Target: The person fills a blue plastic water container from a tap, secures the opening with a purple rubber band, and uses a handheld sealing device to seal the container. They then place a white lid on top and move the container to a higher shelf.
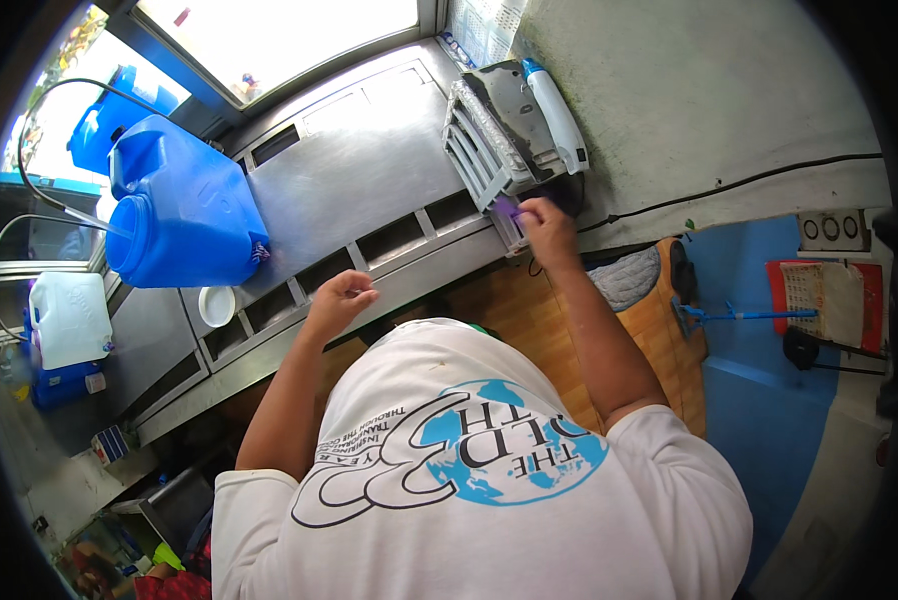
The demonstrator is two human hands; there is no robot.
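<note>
Nearest the lower edge, at 6 o'clock, is the person's white T-shirt (489, 500) with a blue printed globe; both bare forearms rise from it toward the counter.

Left hand (337, 300), just left of centre: fingers loosely curled, palm empty, hovering at the front edge of the steel counter (359, 180) above a row of rectangular slots (319, 270). It grips nothing.

Right hand (547, 228), at about 1 o'clock from centre: fingers pinched on the lower end of a grey slatted rack (484, 150), where a small purple item (507, 207) shows at the fingertips; what that item is cannot be told. The rack lies tilted on the counter's right end, running up toward 12 o'clock.

Just beyond the rack, a white tube with a blue cap (557, 115) rests against a dark tray (517, 105).

At 9 o'clock, a small white bowl (216, 305) sits on the counter, touching the base of a large blue water jug (184, 210). Further left stands a white canister (67, 318).

At 3 o'clock, a black cable (749, 180) runs along the grey wall; below it a blue-handled tool (739, 315) lies on the blue floor.

At 12 o'clock, a bright window (279, 35) closes the far edge.
</note>
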